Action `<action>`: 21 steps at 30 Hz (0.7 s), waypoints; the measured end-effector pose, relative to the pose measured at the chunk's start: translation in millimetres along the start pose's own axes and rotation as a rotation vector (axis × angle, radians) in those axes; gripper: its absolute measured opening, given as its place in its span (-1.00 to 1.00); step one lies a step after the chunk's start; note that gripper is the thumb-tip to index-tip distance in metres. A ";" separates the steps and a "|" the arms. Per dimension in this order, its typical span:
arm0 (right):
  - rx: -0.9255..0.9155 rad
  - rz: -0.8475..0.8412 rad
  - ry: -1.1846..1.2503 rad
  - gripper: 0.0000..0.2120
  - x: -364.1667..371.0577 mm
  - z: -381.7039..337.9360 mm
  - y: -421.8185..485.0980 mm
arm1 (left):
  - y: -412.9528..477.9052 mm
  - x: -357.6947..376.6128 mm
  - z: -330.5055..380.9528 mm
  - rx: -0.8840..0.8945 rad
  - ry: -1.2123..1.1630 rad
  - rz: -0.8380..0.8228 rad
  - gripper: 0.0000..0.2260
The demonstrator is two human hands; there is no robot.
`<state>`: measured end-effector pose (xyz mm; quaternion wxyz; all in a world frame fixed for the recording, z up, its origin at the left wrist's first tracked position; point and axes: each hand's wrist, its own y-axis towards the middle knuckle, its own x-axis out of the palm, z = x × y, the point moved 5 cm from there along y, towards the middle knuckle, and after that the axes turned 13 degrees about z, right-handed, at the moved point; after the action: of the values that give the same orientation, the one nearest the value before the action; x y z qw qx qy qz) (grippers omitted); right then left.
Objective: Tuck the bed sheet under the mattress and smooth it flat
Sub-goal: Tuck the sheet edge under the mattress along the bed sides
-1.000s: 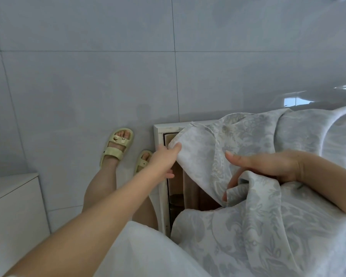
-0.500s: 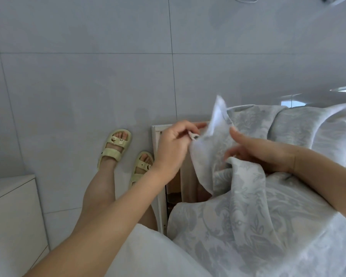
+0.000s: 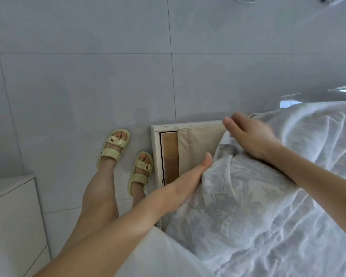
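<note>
Bed sheet [image 3: 248,206] off mattress [image 3: 200,142] corner; left hand [image 3: 190,178] grips it, right hand [image 3: 252,136] fingers straight; sandals [image 3: 141,172] beside frame [image 3: 155,156].

Yellow sandals [image 3: 109,153] on grey tiles [image 3: 78,86]

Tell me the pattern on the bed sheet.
The bed sheet is white with a pale grey-blue floral print, clearest in the head view.
</note>
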<state>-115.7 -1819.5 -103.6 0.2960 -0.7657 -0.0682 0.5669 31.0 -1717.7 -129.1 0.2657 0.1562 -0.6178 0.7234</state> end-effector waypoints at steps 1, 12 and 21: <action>0.012 -0.194 0.082 -0.53 9.5 -2.4 -2.7 | -1.1 -3.5 0.1 -0.018 -0.006 -0.003 -0.46; 0.230 -0.828 -0.293 -0.62 56.8 6.1 19.6 | 7.2 -52.3 52.9 0.074 0.173 0.089 -0.30; 0.127 -0.269 0.022 -0.70 71.6 3.9 61.8 | 18.9 -72.2 31.7 0.006 0.173 0.206 -0.34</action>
<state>-108.6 -1836.9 -196.3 0.4178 -0.7357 -0.1308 0.5168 75.4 -1764.3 -178.5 0.2416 0.0299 -0.6032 0.7595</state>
